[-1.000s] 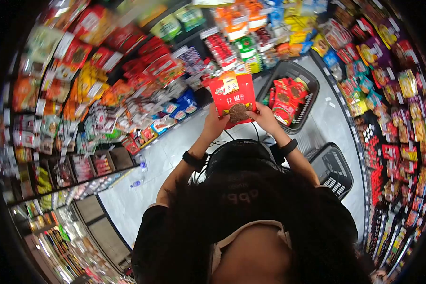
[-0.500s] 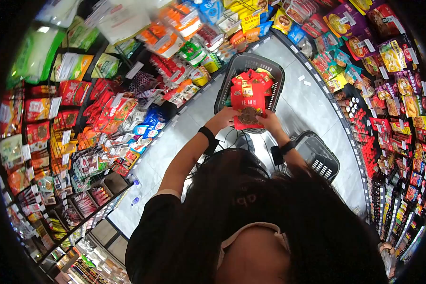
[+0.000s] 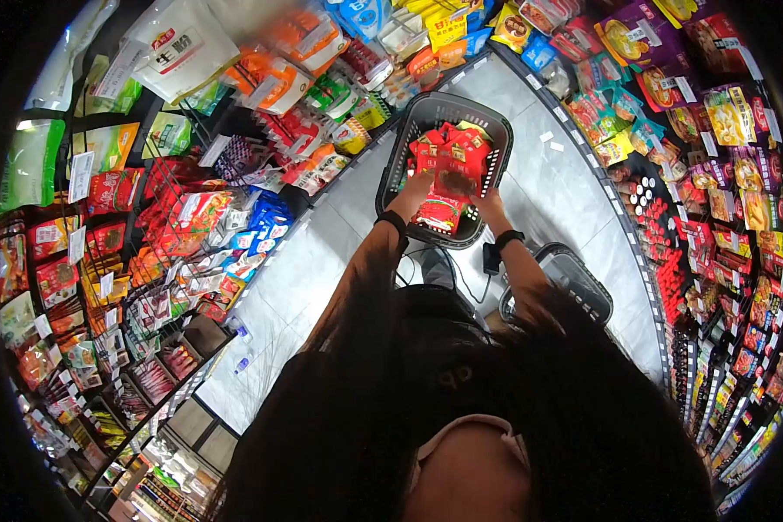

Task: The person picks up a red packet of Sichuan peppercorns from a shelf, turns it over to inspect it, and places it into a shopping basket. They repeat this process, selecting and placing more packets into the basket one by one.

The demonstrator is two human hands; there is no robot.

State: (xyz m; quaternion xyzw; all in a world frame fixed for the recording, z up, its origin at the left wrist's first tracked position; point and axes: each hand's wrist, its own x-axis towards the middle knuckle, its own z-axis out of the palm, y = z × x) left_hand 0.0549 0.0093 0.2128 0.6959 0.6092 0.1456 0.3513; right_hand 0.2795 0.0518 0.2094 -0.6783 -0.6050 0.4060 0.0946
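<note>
Inside the grey plastic shopping basket (image 3: 506,143), a red packet of Sichuan peppercorns (image 3: 454,180) with a brown see-through patch is held low and looks smeared by motion. My left hand (image 3: 412,193) is closed on its left edge. At its right edge my right hand (image 3: 491,207) is closed too, its fingertips partly hidden by blur. Under and around it lie several other red packets (image 3: 465,146). One red packet with a white-lettered front (image 3: 438,216) shows just below it, between my hands.
A second grey basket (image 3: 574,280) stands on the tiled floor (image 3: 548,196) by my right forearm. Shelves of bagged goods line the left, with a big white starch bag (image 3: 178,48) high up. More packets (image 3: 729,117) hang on the right. A dark cable (image 3: 461,283) runs near my legs.
Both hands have lowered the peppercorn packet deeper into the basket, and it is now blurred. Another red packet has come into view below it. The camera view has shifted slightly.
</note>
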